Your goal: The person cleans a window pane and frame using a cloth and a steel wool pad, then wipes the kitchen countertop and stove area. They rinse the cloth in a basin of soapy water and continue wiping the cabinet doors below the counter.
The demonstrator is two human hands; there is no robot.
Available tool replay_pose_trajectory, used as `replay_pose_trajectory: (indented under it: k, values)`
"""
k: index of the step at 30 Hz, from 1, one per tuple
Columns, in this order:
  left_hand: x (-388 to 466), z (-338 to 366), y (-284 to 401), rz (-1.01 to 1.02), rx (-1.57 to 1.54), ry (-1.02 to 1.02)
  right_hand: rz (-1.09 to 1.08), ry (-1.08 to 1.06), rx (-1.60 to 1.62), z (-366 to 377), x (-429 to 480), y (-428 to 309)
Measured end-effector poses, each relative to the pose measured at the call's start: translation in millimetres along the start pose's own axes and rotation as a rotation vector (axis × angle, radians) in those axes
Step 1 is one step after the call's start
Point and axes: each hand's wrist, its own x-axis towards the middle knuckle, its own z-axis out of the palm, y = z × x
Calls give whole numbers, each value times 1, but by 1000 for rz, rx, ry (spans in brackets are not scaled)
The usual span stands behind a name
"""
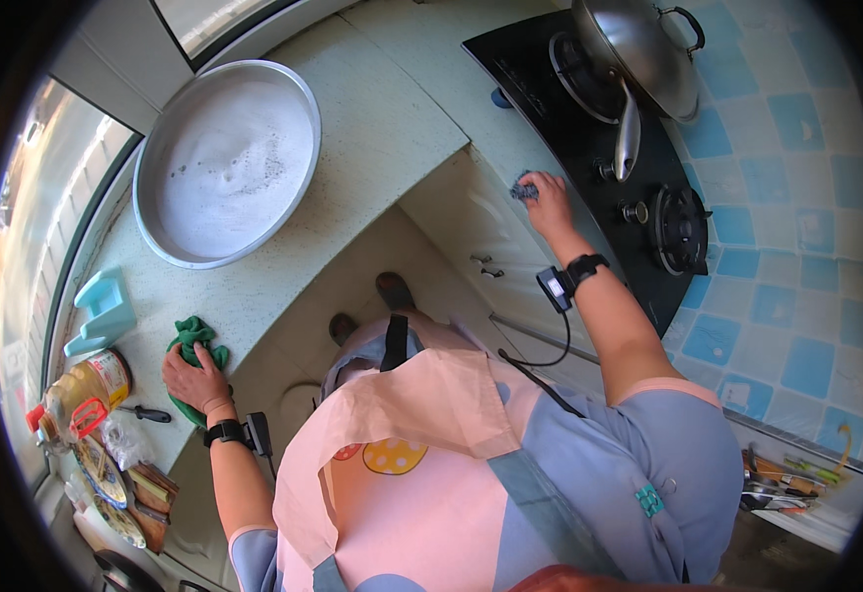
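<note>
My left hand (193,379) is on a crumpled green cloth (196,339) at the counter's front edge. Its fingers curl over the cloth, part of which hangs below the wrist. My right hand (551,203) pinches a grey mesh scouring pad (525,189) over the narrow counter strip in front of the gas stove. Whether the pad touches the counter cannot be told. A large metal basin (305,194) of foamy water stands on the counter by the window.
A black gas stove (527,66) carries a tilted steel wok (627,44) with its handle toward me. Along the left stand a turquoise plastic holder (109,307), an oil bottle (94,385), a black-handled tool (151,414) and plates (102,470). Cabinet doors (468,222) lie below the counter.
</note>
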Motion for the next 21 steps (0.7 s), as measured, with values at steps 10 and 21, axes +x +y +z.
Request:
replay_pose_trajectory:
  k: [10,21]
  values:
    - [3,1,1,49,1,33,-123,84,34,0,21,-20]
    - [-1,-3,3,36,10,24,-331,201,-68,32,49,-54]
